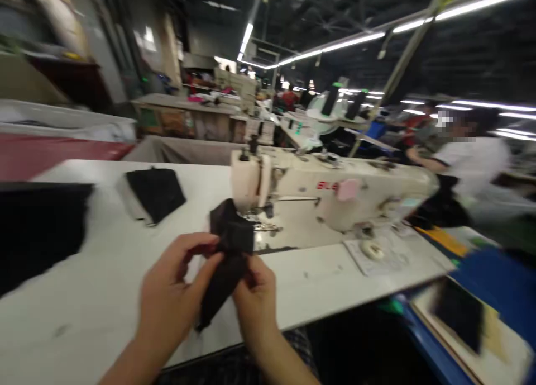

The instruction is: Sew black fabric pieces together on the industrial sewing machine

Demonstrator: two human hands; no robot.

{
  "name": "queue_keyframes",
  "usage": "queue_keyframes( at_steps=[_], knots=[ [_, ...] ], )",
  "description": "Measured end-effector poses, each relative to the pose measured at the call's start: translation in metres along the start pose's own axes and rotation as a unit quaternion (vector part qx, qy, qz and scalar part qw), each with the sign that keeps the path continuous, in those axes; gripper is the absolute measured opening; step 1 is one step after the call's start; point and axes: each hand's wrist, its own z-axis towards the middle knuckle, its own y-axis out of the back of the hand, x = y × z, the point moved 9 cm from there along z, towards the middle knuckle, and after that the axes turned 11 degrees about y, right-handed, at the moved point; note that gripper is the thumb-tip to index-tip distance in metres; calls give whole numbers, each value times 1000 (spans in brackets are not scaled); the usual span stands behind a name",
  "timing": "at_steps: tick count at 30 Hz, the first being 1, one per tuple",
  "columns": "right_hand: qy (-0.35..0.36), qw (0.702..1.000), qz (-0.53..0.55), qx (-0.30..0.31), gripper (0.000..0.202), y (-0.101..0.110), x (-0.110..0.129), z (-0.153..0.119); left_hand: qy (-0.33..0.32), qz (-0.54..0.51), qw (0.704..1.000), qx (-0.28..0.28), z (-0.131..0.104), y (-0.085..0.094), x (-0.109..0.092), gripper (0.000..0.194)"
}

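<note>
A small piece of black fabric (pixel 232 234) is held up in front of the sewing machine (pixel 301 200), near its needle area. My left hand (pixel 173 287) pinches the left side of the fabric between thumb and fingers. On its right side, my right hand (pixel 256 295) grips the fabric with closed fingers. Part of the cloth hangs down between both hands. Another black fabric piece (pixel 157 192), with a pale edge, lies on the white table (pixel 113 284) behind my left hand. A larger black cloth (pixel 39 228) lies at the table's left edge.
A bobbin-like round item (pixel 372 250) sits right of the machine's base. At the lower right, a dark piece (pixel 458 312) lies on a pale board. A person in a white shirt (pixel 477 161) is at the right. Thread cones (pixel 330 100) stand behind the machine.
</note>
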Motion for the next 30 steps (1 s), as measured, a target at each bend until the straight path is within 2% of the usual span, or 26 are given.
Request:
queue_keyframes(
  at_steps=[1,3,6,14,17,20,22,24,27,29,30],
  knots=[
    [1,1000,20,-6,15,-1,-2,1,-17,38,999,-11,-1,12,-4,14],
    [9,1000,18,-15,18,0,-4,6,-56,89,994,-9,-1,20,-14,11],
    [41,999,-18,-2,16,0,0,10,-90,99,991,-9,-2,21,-26,15],
    [144,980,-137,6,9,5,13,9,-135,101,986,10,-2,23,-40,16],
    [216,953,-209,34,14,5,30,10,-158,120,979,43,2,18,-46,16],
    [310,904,-284,78,15,-5,55,9,-196,166,961,105,2,5,-56,18],
    [340,884,-310,83,11,-9,66,9,-216,201,947,126,1,-1,-63,19],
    [308,901,-295,78,6,-8,67,13,-212,213,945,128,2,-3,-65,20],
    [171,962,-201,73,7,0,45,19,-179,185,959,115,4,0,-59,18],
    [103,983,-145,50,10,6,31,18,-145,149,976,64,6,9,-50,15],
    [95,986,-132,30,11,9,28,18,-118,126,985,22,7,16,-45,13]
  ],
)
